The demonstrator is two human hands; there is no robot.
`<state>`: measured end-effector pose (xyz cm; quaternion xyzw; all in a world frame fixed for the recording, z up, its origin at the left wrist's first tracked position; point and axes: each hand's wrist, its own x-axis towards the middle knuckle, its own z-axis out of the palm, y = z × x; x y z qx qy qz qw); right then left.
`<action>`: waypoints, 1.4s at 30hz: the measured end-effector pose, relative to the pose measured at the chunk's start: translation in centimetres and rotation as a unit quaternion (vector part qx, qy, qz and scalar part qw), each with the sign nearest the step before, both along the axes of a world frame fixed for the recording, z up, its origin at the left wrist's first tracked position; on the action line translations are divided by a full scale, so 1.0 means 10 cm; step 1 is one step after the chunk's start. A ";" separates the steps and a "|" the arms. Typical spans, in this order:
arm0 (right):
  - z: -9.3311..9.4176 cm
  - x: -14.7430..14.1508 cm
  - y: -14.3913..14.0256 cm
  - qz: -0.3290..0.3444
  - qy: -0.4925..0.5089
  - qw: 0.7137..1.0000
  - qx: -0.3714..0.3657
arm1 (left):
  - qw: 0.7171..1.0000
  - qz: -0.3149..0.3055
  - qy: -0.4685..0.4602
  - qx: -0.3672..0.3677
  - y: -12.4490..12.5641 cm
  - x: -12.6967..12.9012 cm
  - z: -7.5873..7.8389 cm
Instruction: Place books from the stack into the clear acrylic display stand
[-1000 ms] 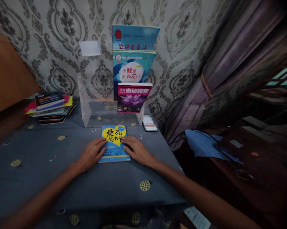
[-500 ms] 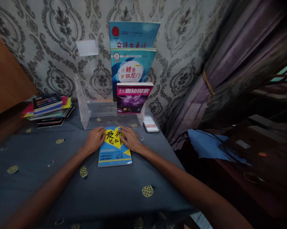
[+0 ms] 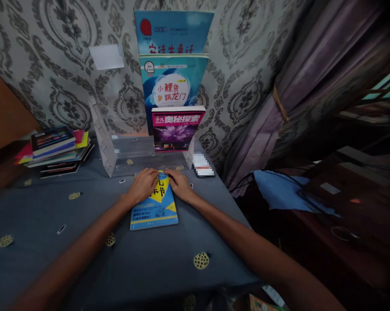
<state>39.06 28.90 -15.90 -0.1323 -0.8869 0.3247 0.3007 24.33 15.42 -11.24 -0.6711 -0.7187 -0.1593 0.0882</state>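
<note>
The counter, under a grey patterned cloth, filled the lower left of the frame. At upper centre a clear rack held three books upright on its right side; its left side stood vacant. A stack lay at mid-left. The yellow book lay flat at centre, just before the rack, not yet shelved. Left hand and right hand pressed its far end, fingers spread, not clenched.

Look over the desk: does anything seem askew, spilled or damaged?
Nothing is spilled or damaged. The stack of books at far left is untidy, its edges fanned out, while the blue-and-yellow book lies flat under both hands.
</note>
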 end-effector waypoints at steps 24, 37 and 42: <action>-0.02 0.03 0.12 0.016 0.016 1.000 -0.009 | 0.998 -0.060 -0.016 0.009 0.20 0.02 -0.12; -0.05 0.05 0.12 0.010 0.013 1.000 -0.013 | 0.998 -0.057 0.005 -0.010 0.16 0.07 -0.06; -0.05 0.08 0.11 0.019 0.002 1.000 -0.025 | 0.998 -0.063 -0.007 -0.002 0.14 0.08 -0.03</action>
